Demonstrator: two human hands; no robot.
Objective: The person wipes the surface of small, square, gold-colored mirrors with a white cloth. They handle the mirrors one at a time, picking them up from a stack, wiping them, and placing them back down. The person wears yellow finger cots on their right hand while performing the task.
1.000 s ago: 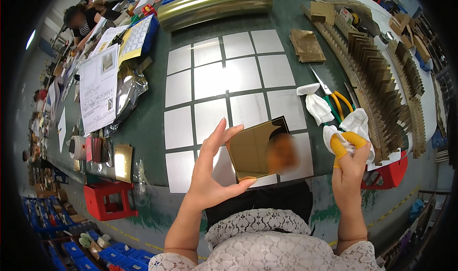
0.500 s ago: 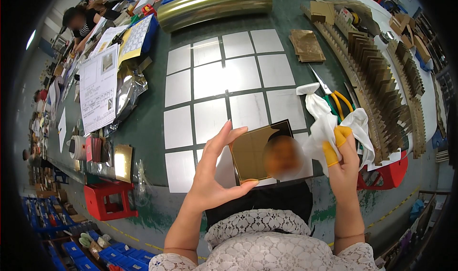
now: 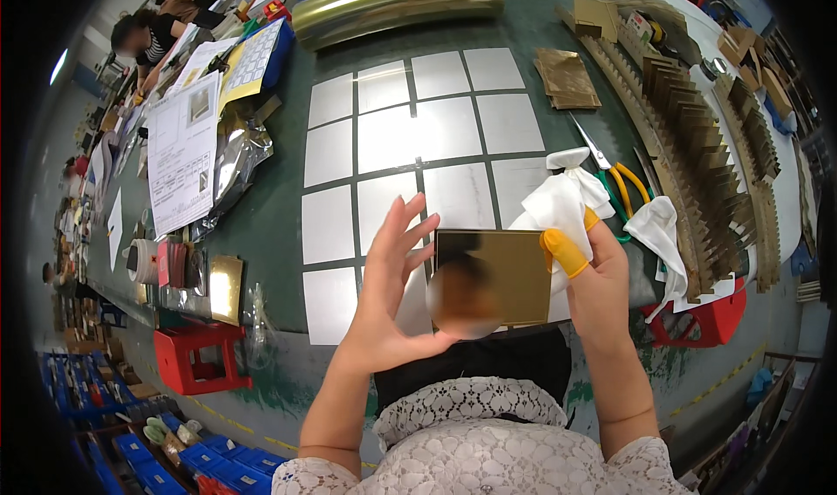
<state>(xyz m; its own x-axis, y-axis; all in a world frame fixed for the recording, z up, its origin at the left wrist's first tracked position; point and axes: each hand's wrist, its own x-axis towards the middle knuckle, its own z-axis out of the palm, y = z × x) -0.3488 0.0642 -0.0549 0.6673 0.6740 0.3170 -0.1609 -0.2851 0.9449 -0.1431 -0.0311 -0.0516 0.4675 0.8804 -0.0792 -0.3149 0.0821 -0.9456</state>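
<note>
A square brown-tinted mirror plate (image 3: 520, 273) is held up in front of me over the table's near edge. My left hand (image 3: 384, 299) cups its left side, thumb at the lower corner and fingers spread along the left edge. On my right hand (image 3: 597, 277), yellow finger cots cover the thumb and a fingertip. That thumb presses on the plate's right edge, while a white cloth (image 3: 567, 200) is bunched in the same hand behind the plate. Under the plate lie rows of white square sheets (image 3: 328, 157) on the green table (image 3: 288, 259).
Scissors (image 3: 595, 146) and orange-handled pliers (image 3: 629, 184) lie right of the sheets, with brown plates (image 3: 567, 78) beyond. Slotted racks (image 3: 680, 137) line the right side. A gold film roll (image 3: 401, 11) lies at the back; papers (image 3: 181, 159) and a red stool (image 3: 200, 360) are left.
The mirror plate has turned level and its right edge is now under my right thumb. My right hand has come left with the cloth; the left hand's fingers have spread.
</note>
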